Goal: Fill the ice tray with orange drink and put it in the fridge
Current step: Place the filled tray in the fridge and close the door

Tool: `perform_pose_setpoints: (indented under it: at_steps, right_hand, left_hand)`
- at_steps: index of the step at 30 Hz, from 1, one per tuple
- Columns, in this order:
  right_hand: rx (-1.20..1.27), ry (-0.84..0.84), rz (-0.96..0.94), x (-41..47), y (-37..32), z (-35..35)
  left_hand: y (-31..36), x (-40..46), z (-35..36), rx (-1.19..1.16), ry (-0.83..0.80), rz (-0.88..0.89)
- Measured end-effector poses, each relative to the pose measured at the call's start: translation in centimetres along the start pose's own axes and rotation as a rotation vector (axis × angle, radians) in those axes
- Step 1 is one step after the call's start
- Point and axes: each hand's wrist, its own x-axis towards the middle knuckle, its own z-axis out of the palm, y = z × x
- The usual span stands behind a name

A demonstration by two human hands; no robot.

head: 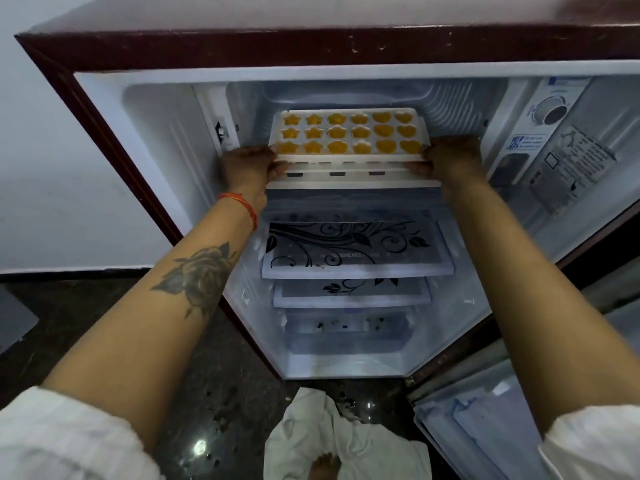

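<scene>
**Tray at freezer mouth, both hands on it**

Head view: white sleeves nearest the cam, bare forearms reaching fwd; rose tattoo and orange thread (242, 206) on the left one. Dark speckled floor (214, 393) below, white cloth (332, 434) lying on it. Maroon fridge (194, 46) stands open, white wall behind, door swung to the right. Inside: two floral-print shelves (356, 251), thermostat dial (550, 110) upper right. Ice tray (349, 133), white, cells full of orange drink, sits level at the top compartment's front edge. Left hand (247, 166) closed round the tray's left end, right hand (450, 157) closed round the right end, fingers curled under the front rim.
</scene>
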Motion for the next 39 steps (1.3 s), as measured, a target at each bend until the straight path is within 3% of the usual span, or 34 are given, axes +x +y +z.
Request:
perform_pose_setpoints:
  at_steps: [6, 17, 19, 22, 24, 30, 39]
  right_hand:
    - [0.004, 0.038, -0.017, 1.1, 0.0, 0.6]
    - [-0.120, 0.023, -0.031, 0.3, 0.2, -0.1]
    - [-0.233, 0.055, -0.077, -0.9, 0.4, -0.3]
    - [-0.454, 0.092, -0.236, -4.4, 1.2, -1.4]
    - [-0.551, 0.104, -0.359, -7.8, 2.3, -2.6]
    - [-0.734, 0.073, -0.577, -19.1, 6.5, -7.4]
    - [-1.037, 0.243, -0.548, -34.3, 11.2, -19.8]
  left_hand:
    - [-0.5, 0.6, 0.5, 0.020, 0.059, 0.024]
    - [-0.6, -1.3, 0.3, 0.011, 0.012, 0.067]
    - [-1.3, -2.6, -0.1, 0.082, 0.039, 0.129]
    - [-3.0, -6.2, -1.6, 0.366, 0.038, 0.342]
    - [-4.3, -9.0, -2.7, 0.484, -0.044, 0.443]
    - [-8.4, -18.0, -5.4, 0.714, -0.276, 0.513]
    - [-14.6, -32.0, -5.9, 1.083, -0.818, 0.517]
